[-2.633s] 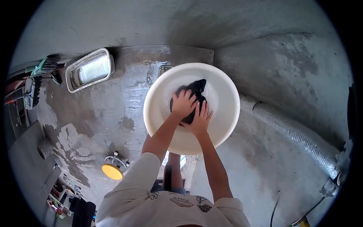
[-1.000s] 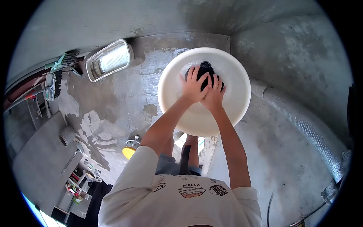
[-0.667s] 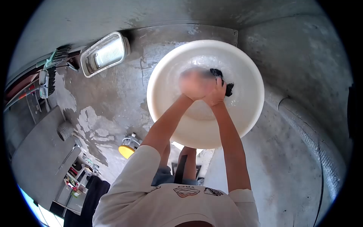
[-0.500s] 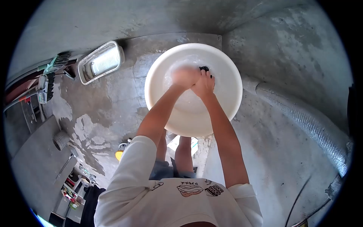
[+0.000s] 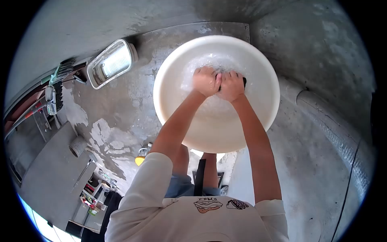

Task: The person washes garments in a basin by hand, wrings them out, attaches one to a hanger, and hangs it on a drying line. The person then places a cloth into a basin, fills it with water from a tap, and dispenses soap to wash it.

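Observation:
Both hands are down in a large round white basin (image 5: 213, 133) that holds sudsy water. My left hand (image 5: 206, 82) is closed, its fingers curled into the foam on the basin's left-centre side. Right beside it, my right hand (image 5: 231, 86) is closed around a black cloth (image 5: 244, 82). Only small dark bits of the cloth show, at the right hand's outer edge and between the two hands; the rest is hidden under the fingers and water.
A rectangular tub (image 5: 111, 63) sits on the wet floor at the upper left. Brushes (image 5: 59, 76) lean at the far left. A yellow stool (image 5: 139, 160) is near my left arm. A silvery wrapped pipe (image 5: 322, 117) runs along the right, and a shelf (image 5: 94, 197) stands lower left.
The hands have gone from lying spread on the black cloth to closed grips side by side. Most of the cloth is now covered, and more foam shows around them. The view has shifted slightly.

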Demonstrator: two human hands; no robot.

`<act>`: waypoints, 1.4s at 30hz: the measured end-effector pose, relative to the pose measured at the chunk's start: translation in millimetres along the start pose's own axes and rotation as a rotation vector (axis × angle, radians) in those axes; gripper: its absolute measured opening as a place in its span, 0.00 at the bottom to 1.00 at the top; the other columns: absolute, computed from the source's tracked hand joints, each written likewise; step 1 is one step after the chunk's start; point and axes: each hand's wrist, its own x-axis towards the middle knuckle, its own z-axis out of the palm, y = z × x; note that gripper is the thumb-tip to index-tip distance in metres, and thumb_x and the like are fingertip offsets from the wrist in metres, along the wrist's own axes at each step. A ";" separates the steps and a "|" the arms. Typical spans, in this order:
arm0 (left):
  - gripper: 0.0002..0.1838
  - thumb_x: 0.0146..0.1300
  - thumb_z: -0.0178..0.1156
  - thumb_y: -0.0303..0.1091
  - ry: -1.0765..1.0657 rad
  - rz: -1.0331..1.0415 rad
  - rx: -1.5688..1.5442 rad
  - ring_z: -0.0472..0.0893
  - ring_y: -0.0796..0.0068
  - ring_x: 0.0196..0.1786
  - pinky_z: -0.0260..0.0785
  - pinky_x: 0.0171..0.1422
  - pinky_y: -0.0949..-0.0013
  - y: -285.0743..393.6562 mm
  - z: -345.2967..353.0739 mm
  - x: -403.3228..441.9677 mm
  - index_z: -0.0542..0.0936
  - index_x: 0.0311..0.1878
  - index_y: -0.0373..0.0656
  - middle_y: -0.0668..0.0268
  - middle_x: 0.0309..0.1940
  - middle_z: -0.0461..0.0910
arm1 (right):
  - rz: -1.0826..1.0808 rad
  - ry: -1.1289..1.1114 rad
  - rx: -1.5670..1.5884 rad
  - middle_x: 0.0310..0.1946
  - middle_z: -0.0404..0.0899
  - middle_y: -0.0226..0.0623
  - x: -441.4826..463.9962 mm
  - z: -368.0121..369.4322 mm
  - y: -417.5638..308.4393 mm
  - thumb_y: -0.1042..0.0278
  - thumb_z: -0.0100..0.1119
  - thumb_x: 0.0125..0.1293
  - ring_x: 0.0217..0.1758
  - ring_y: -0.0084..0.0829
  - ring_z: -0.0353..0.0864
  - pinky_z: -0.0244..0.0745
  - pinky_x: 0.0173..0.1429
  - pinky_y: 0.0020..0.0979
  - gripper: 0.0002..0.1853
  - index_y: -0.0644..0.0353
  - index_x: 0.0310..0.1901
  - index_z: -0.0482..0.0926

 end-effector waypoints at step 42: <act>0.11 0.49 0.48 0.37 -0.265 -0.183 -0.157 0.75 0.61 0.31 0.66 0.34 0.61 41.3 -85.7 -12.9 0.77 0.23 0.43 0.60 0.23 0.76 | 0.209 -0.035 0.164 0.21 0.74 0.30 -25.9 -56.7 -52.1 0.61 0.59 0.36 0.26 0.35 0.73 0.67 0.28 0.35 0.11 0.55 0.22 0.72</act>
